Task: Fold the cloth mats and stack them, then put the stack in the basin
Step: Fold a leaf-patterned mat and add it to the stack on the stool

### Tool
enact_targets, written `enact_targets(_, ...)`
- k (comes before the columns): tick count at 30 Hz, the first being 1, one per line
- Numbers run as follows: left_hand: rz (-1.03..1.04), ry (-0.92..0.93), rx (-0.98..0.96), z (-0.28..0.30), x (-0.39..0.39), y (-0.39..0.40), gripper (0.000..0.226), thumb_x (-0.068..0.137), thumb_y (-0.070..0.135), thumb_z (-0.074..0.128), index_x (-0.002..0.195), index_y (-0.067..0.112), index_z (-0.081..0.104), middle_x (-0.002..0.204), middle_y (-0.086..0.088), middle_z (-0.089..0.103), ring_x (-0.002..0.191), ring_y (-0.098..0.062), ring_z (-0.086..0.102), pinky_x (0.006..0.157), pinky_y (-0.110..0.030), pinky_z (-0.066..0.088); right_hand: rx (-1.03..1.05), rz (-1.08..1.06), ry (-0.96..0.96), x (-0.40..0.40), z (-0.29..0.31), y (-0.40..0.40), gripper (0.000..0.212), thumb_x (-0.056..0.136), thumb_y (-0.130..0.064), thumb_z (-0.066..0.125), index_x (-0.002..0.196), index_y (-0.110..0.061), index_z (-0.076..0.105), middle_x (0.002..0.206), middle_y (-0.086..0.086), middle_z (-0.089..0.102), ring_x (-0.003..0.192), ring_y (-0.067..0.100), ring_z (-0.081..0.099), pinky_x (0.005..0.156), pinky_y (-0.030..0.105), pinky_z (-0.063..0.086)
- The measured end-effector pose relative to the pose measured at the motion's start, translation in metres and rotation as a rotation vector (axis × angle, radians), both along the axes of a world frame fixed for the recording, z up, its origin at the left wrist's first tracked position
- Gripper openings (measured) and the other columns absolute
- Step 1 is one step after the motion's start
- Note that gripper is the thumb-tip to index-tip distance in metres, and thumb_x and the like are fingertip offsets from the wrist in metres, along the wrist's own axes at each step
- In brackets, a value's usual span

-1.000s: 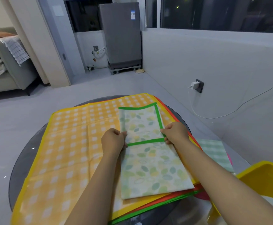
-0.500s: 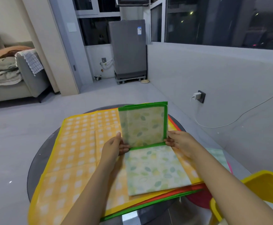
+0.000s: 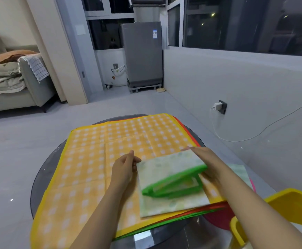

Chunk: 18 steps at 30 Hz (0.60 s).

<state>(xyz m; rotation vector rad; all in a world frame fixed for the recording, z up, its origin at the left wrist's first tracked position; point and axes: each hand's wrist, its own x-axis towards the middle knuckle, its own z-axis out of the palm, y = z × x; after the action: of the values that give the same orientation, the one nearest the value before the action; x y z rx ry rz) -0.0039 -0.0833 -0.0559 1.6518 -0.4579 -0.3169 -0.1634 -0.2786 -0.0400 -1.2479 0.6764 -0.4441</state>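
Observation:
A green-edged leaf-print mat (image 3: 170,178) lies on the pile of flat mats, its far half swung over toward me and hanging just above the near half. My left hand (image 3: 124,167) grips the fold at the mat's left side. My right hand (image 3: 205,161) holds the right side of the raised flap. Under it spreads a large orange checked mat (image 3: 99,159), with red and green mats showing beneath at the near edge. The yellow basin (image 3: 290,202) stands at the lower right.
The mats cover a round dark glass table (image 3: 44,178). A folded pale green checked mat (image 3: 240,172) lies at the table's right, past my right forearm. A wall with a socket and a white cable runs along the right. A sofa stands far left.
The far half of the leaf-print mat stood upright half a second ago; it has now swung down toward me, nearly closed on the near half. Both hands followed it.

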Motion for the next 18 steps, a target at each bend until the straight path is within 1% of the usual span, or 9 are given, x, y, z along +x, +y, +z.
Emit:
enact_targets(2, -0.011, -0.080, 0.046, 0.000, -0.002, 0.001, 0.043, 0.097, 0.030, 0.047, 0.070, 0.006, 0.070, 0.067, -0.010, 0.063, 0.065, -0.018, 0.057, 0.069, -0.032, 0.046, -0.045, 0.010, 0.066, 0.001, 0.001, -0.003, 0.012, 0.086, -0.004, 0.060, 0.087, -0.004, 0.072, 0.090, 0.013, 0.070, 0.080, 0.024, 0.067, 0.077, 0.035, 0.052)
enact_targets(4, -0.017, -0.156, 0.103, 0.000, -0.004, 0.001, 0.042, 0.097, 0.030, 0.048, 0.069, 0.006, 0.070, 0.061, -0.005, 0.061, 0.062, -0.016, 0.056, 0.062, -0.028, 0.042, -0.100, 0.050, 0.110, 0.003, 0.002, -0.007, 0.015, 0.087, 0.001, 0.056, 0.087, -0.004, 0.070, 0.095, 0.016, 0.068, 0.083, 0.024, 0.066, 0.084, 0.036, 0.052)
enact_targets(6, -0.016, -0.237, 0.156, 0.000, -0.006, 0.001, 0.039, 0.096, 0.028, 0.050, 0.067, 0.009, 0.069, 0.061, -0.002, 0.062, 0.064, -0.015, 0.057, 0.061, -0.027, 0.040, -0.183, 0.091, 0.158, 0.003, 0.002, -0.008, 0.013, 0.086, -0.001, 0.059, 0.090, -0.006, 0.070, 0.099, 0.015, 0.069, 0.085, 0.023, 0.066, 0.084, 0.035, 0.053)
enact_targets(8, -0.011, -0.303, 0.202, -0.001, -0.007, 0.000, 0.037, 0.095, 0.026, 0.051, 0.065, 0.013, 0.068, 0.065, -0.001, 0.063, 0.067, -0.014, 0.057, 0.061, -0.026, 0.039, -0.294, 0.117, 0.211, 0.001, 0.002, -0.007, 0.012, 0.084, -0.005, 0.064, 0.092, -0.011, 0.071, 0.100, 0.007, 0.070, 0.091, 0.019, 0.067, 0.083, 0.031, 0.054)
enact_targets(11, -0.003, -0.368, 0.246, -0.003, -0.007, -0.001, 0.036, 0.094, 0.025, 0.052, 0.064, 0.014, 0.068, 0.070, 0.000, 0.064, 0.071, -0.011, 0.057, 0.063, -0.023, 0.040, -0.469, 0.151, 0.281, -0.001, 0.005, -0.004, 0.013, 0.082, -0.009, 0.068, 0.091, -0.016, 0.072, 0.100, -0.005, 0.069, 0.096, 0.008, 0.062, 0.080, 0.022, 0.049)
enact_targets(13, 0.000, -0.434, 0.286, -0.004, -0.007, -0.002, 0.036, 0.094, 0.026, 0.053, 0.064, 0.012, 0.068, 0.070, -0.002, 0.064, 0.070, -0.012, 0.057, 0.062, -0.024, 0.039, -0.547, 0.160, 0.310, 0.000, 0.005, 0.000, 0.016, 0.082, -0.006, 0.066, 0.090, -0.019, 0.071, 0.099, -0.006, 0.068, 0.095, 0.006, 0.061, 0.080, 0.021, 0.048)
enact_targets(16, -0.007, -0.582, 0.383, -0.005, -0.007, -0.004, 0.038, 0.093, 0.026, 0.053, 0.065, 0.003, 0.064, 0.069, -0.010, 0.058, 0.066, -0.021, 0.053, 0.060, -0.035, 0.039, -0.674, 0.180, 0.345, 0.001, 0.004, 0.006, 0.027, 0.080, -0.001, 0.060, 0.087, -0.026, 0.069, 0.101, -0.009, 0.064, 0.096, 0.007, 0.060, 0.081, 0.023, 0.049)
enact_targets(17, -0.017, -0.624, 0.425, -0.003, -0.009, -0.004, 0.037, 0.093, 0.027, 0.052, 0.067, 0.003, 0.062, 0.069, -0.008, 0.055, 0.066, -0.022, 0.051, 0.058, -0.036, 0.038, -0.733, 0.192, 0.361, 0.002, 0.004, 0.008, 0.030, 0.080, 0.000, 0.058, 0.089, -0.027, 0.069, 0.103, -0.009, 0.061, 0.096, 0.008, 0.058, 0.081, 0.023, 0.048)
enact_targets(18, -0.022, -0.669, 0.480, -0.001, -0.013, -0.005, 0.034, 0.092, 0.028, 0.052, 0.069, 0.005, 0.061, 0.070, -0.005, 0.052, 0.068, -0.022, 0.050, 0.058, -0.032, 0.036, -0.814, 0.212, 0.389, 0.002, 0.006, 0.010, 0.032, 0.080, -0.001, 0.056, 0.094, -0.026, 0.069, 0.102, -0.008, 0.057, 0.096, 0.009, 0.056, 0.080, 0.022, 0.046)
